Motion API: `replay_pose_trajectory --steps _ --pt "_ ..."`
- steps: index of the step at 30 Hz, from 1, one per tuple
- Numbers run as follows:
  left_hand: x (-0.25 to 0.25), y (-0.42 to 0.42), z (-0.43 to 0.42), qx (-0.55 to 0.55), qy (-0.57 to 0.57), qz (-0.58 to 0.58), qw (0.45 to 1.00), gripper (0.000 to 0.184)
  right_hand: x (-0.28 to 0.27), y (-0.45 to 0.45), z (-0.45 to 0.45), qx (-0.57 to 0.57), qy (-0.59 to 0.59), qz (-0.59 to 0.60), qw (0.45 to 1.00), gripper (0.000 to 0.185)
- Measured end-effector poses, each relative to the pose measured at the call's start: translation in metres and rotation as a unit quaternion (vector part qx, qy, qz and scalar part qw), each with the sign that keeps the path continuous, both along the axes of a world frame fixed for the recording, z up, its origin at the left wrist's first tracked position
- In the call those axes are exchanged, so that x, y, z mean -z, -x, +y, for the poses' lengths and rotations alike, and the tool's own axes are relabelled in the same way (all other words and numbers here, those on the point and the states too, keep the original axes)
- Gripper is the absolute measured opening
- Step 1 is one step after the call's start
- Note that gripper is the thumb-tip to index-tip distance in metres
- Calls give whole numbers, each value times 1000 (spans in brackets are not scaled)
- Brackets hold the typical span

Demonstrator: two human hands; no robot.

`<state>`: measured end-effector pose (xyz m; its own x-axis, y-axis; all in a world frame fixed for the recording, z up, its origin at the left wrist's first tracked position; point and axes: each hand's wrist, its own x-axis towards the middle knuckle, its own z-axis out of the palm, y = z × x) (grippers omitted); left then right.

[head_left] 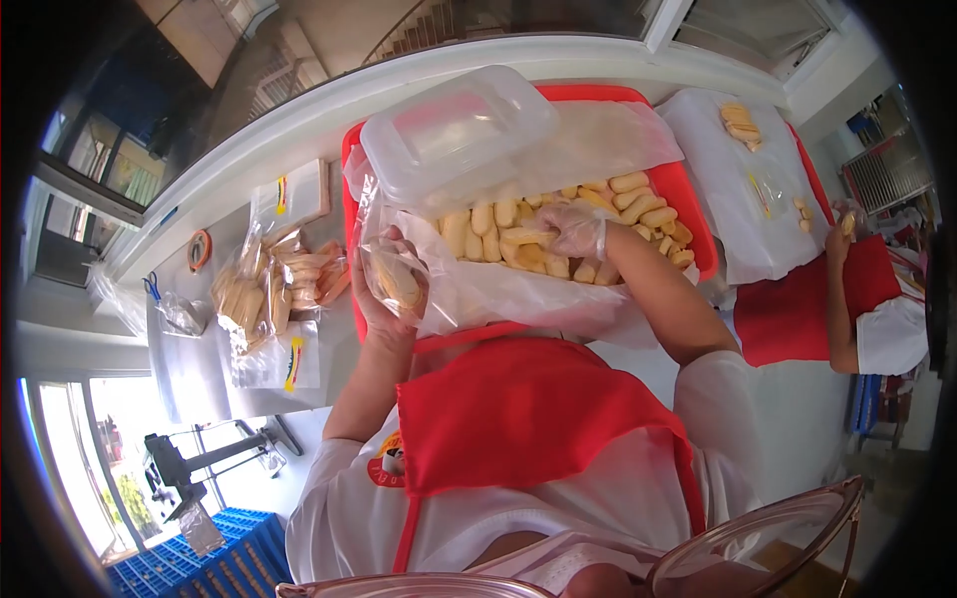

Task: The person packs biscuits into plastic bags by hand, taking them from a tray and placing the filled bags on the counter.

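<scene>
My left hand [381,311] is closed around a clear plastic bag [403,283], with a few pale finger-shaped biscuits visible inside. The bag's loose film stands up above my fingers. In a thin clear glove, my right hand [576,231] reaches into the ladyfinger biscuits [482,221], its fingers bent around one or more of them; the exact number is hidden. These biscuits lie in a large red tray [706,237] lined with white sheet [608,148]. A translucent plastic container [459,130] rests over the tray's far left part.
Filled biscuit bags [269,284] lie to the left, beside a tape roll [199,250] and blue-handled scissors [152,286]. On the right, a white-covered surface [713,189] carries a few biscuits [740,127]. A co-worker's hand [845,221] holds something there. Blue crates [214,558] stand lower left.
</scene>
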<state>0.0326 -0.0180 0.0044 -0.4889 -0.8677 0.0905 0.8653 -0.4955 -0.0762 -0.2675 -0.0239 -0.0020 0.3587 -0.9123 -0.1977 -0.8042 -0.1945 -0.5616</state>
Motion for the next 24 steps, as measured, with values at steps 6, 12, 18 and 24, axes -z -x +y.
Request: replay_pose_trajectory --steps 6,12,18,24 --pt "-5 -7 -2 -125 -74 -85 986 36 10 13 13 -9 32 7 999 28" --pt "-7 0 -6 -180 -27 -136 974 30 -6 -2 41 222 -46 -410 883 33" --pt "-20 16 0 -175 57 -157 970 37 -50 -66 82 87 57 -548 830 35" --pt "-14 33 6 -204 121 -213 948 47 -53 -105 81 175 -66 -677 712 42"
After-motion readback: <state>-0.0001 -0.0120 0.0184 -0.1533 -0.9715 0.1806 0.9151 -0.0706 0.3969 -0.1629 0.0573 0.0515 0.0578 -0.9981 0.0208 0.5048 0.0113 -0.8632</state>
